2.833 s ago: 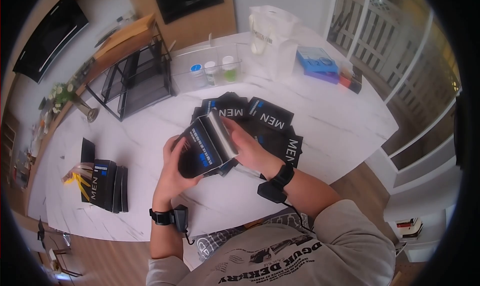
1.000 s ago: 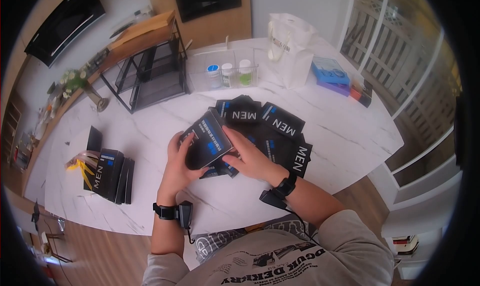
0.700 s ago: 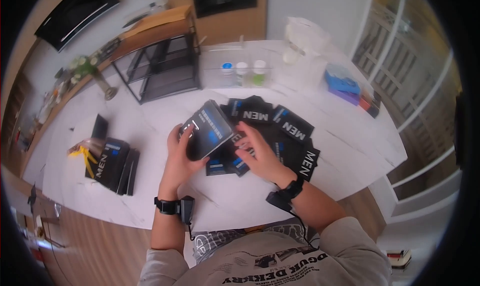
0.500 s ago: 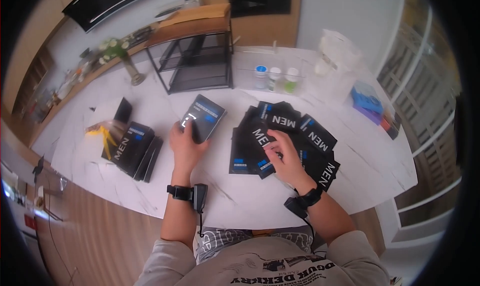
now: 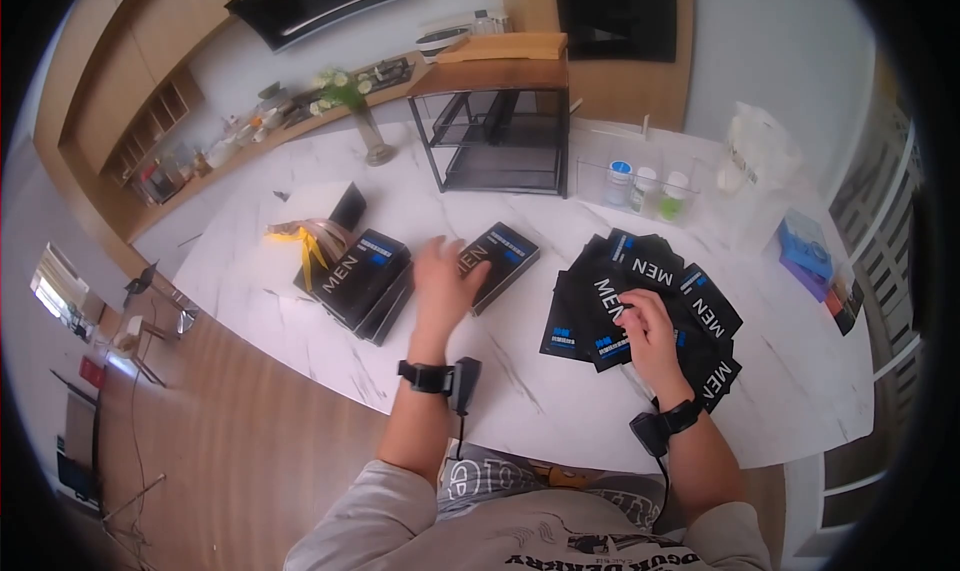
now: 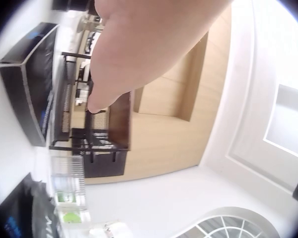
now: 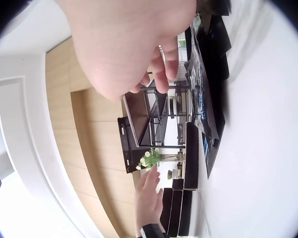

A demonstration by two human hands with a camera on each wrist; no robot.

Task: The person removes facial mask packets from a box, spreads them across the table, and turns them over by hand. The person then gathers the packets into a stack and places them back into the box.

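Observation:
A black box (image 5: 498, 263) printed MEN lies on the table right beside my left hand (image 5: 445, 283). That hand's fingers are spread and extended, and the thumb reaches over the box's near end in the head view. In the left wrist view the same box (image 6: 27, 82) stands apart from the hand. On the left is a stack of several like boxes (image 5: 365, 276). My right hand (image 5: 655, 343) hovers over a fanned pile of flat black MEN packets (image 5: 645, 271), its fingers loosely bent with nothing in them.
Behind the boxes stands a black wire rack (image 5: 505, 161) with a wooden top. A clear bin (image 5: 595, 183) holds lidded bottles. To the right are a white paper bag (image 5: 755, 161) and blue and purple boxes (image 5: 805, 246). Yellow ribbon (image 5: 318, 251) lies by the stack.
My left hand has carried the box from over the packets leftward, set it on the table and let go. My right hand has come off the box and stays over the packets.

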